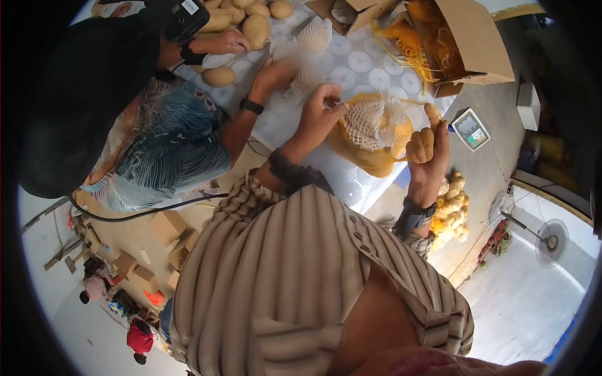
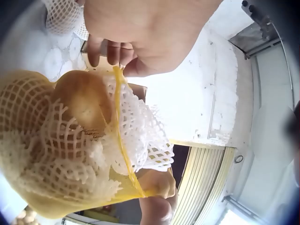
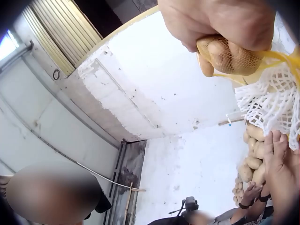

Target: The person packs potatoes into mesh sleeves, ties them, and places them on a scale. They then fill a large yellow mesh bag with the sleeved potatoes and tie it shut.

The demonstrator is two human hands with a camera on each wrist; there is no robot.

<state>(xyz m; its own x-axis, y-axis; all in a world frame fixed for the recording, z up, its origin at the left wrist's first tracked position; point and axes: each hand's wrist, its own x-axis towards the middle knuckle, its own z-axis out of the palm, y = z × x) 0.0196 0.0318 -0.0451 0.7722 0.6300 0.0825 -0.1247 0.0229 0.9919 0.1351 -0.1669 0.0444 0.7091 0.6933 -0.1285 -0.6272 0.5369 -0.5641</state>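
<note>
A yellow mesh bag (image 1: 360,150) hangs between my two hands at the table's near edge, its mouth stretched wide. Inside it, a potato (image 2: 84,101) shows through the mesh, with white foam net sleeves (image 1: 367,122) bulging at the opening. My left hand (image 1: 320,116) pinches the bag's rim on the left between thumb and fingers. On the right, my right hand (image 1: 429,150) grips the opposite rim with curled fingers. Yellow mesh lies over the right fingers (image 3: 229,56) in the right wrist view.
Beside me on the left, another person's hand (image 1: 276,75) is near foam sleeves (image 1: 313,37) and loose potatoes (image 1: 256,31). An open cardboard box (image 1: 483,44) holding yellow mesh bags stands at the table's far right. Filled bags of potatoes (image 1: 451,210) lie on the floor at right.
</note>
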